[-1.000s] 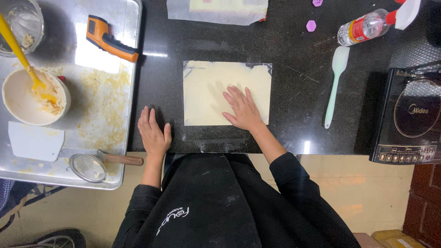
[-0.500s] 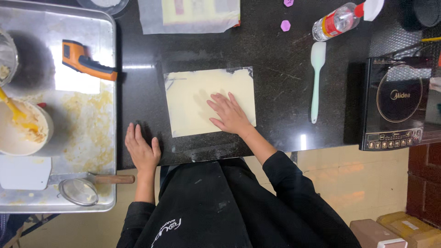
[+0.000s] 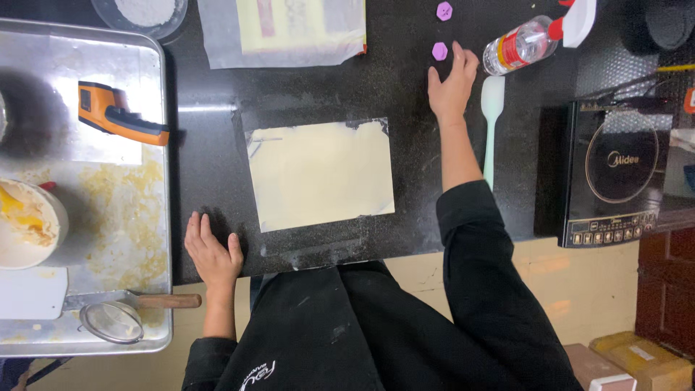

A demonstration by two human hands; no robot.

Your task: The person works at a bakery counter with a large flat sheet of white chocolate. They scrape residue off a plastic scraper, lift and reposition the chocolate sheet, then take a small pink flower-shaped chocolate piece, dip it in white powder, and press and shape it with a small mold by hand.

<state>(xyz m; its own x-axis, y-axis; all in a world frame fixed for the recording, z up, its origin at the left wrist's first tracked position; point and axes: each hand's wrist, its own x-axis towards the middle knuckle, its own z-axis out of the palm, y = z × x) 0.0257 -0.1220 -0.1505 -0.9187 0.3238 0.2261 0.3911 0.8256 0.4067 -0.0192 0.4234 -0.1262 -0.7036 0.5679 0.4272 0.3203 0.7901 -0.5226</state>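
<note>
A pale cream sheet [image 3: 321, 174] lies flat under a clear film on the black counter [image 3: 210, 159] in front of me. My left hand [image 3: 211, 252] rests flat on the counter's near edge, fingers apart, left of the sheet. My right hand [image 3: 452, 83] is stretched to the far side, fingers spread, its fingertips beside a small purple hexagonal piece [image 3: 439, 51]. A second purple piece [image 3: 444, 11] lies just beyond. A mint green spatula [image 3: 491, 119] lies right of my right forearm.
A metal tray [image 3: 101, 174] on the left holds an orange infrared thermometer [image 3: 119, 116], a bowl of yellow batter [image 3: 27, 224], a white scraper [image 3: 29, 293] and a sieve [image 3: 116, 318]. A spray bottle [image 3: 525, 43], an induction cooker [image 3: 615, 174] and a wrapped sheet [image 3: 286, 29] lie farther off.
My right hand has left the cream sheet and reached up and to the right, toward the purple pieces. The left hand has stayed on the counter edge.
</note>
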